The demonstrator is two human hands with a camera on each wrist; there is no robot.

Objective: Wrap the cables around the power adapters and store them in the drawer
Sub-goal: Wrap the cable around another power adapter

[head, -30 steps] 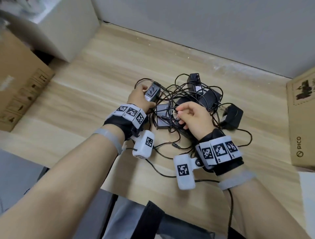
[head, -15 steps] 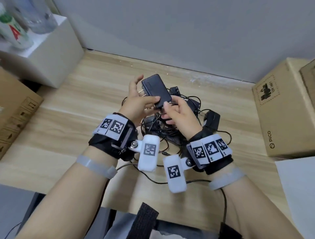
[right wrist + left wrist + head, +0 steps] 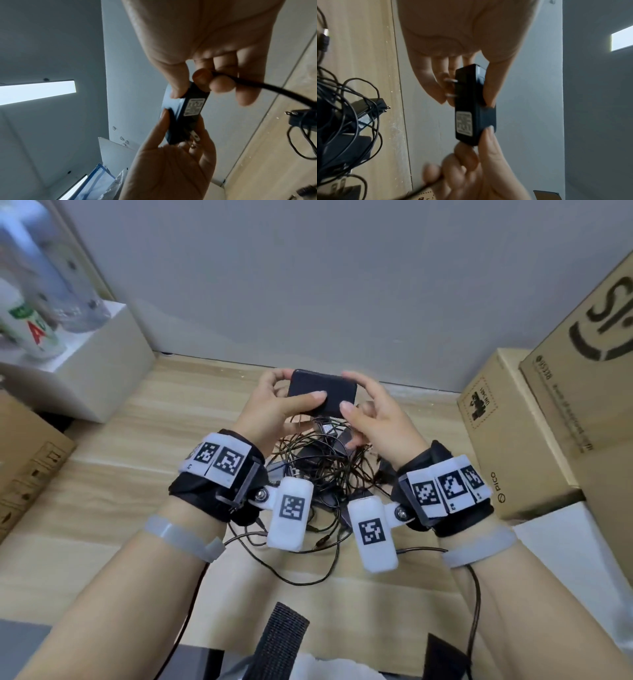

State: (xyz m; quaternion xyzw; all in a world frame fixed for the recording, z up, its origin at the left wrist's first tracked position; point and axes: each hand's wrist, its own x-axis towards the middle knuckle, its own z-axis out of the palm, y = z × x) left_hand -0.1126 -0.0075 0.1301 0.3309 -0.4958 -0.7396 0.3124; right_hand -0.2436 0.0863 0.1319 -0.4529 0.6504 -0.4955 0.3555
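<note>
A black power adapter is held flat in the air above the desk, between both hands. My left hand grips its left end, thumb on top and fingers beneath by the metal prongs. My right hand pinches the right end with thumb and index finger. In the right wrist view its other fingers curl round the adapter's black cable. A white label shows on the adapter's side. Below the hands lies a tangled pile of black cables and more adapters. No drawer is in view.
The pile lies on a wooden desk against a grey wall. Cardboard boxes stand at the right, one more at the left. A white box carrying bottles stands at the back left.
One second ago both hands were down in the pile. The adapter has since been lifted out, raised and turned level, and the right hand has moved onto its right end.
</note>
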